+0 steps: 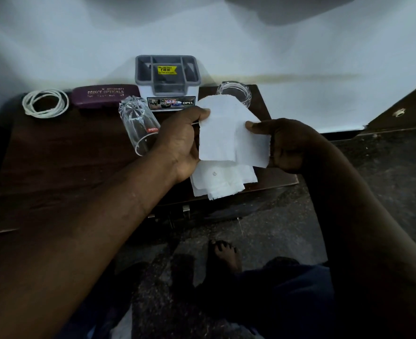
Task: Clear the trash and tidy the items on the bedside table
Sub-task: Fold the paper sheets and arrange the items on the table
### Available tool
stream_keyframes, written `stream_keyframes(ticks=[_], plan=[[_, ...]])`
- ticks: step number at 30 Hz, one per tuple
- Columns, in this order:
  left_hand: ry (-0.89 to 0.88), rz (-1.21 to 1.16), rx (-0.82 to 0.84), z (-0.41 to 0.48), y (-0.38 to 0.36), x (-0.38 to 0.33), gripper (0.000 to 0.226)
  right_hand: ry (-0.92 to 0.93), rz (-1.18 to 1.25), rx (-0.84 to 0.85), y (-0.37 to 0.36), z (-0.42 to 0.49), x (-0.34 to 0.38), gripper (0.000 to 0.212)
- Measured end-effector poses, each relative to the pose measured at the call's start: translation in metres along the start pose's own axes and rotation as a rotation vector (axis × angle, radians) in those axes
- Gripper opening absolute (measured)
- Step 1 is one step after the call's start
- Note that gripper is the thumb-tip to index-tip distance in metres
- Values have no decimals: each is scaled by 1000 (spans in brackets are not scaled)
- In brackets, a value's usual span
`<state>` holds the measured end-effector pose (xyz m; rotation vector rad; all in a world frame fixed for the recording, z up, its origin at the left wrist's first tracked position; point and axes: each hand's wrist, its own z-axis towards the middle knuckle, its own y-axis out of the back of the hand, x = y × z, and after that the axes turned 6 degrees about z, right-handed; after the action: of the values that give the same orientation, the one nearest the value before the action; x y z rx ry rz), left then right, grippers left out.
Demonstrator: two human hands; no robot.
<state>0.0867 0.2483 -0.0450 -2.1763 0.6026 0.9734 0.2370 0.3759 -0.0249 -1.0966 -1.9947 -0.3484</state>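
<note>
Above the right part of the dark wooden bedside table (67, 167), both hands hold a white tissue (229, 133). My left hand (180, 140) pinches its left edge and my right hand (285, 145) pinches its right edge. More white tissues (224, 181) lie in a loose pile under it near the table's front edge. A clear drinking glass (138, 123) lies on its side just left of my left hand. A second clear glass (235, 91) stands behind the tissue, partly hidden.
A grey and white organiser box (167, 81) stands at the back against the wall. Left of it lie a purple spectacle case (104, 95) and a coiled white cable (45, 102). My bare foot (225, 255) rests on the dark floor below the table.
</note>
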Motion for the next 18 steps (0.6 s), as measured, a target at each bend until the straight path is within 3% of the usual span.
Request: stream_keyframes(ticks=[5,9,12,15,18], plan=[[-41,-39,41,2,4,-12,21,146,153,43,-5,-4,3,15],[-79,94,35,7,5,-12,15,350,6,-96,-6,-4,3,4],[-87,194,-52,9,7,-7,14,365,-36,-174,-9,-1,2,20],[-90,200,-85,10,8,-6,18,324,12,-141,-13,0,2,34],[-99,162,-71,8,7,-10,16,336,2,-137,-16,1,1,33]])
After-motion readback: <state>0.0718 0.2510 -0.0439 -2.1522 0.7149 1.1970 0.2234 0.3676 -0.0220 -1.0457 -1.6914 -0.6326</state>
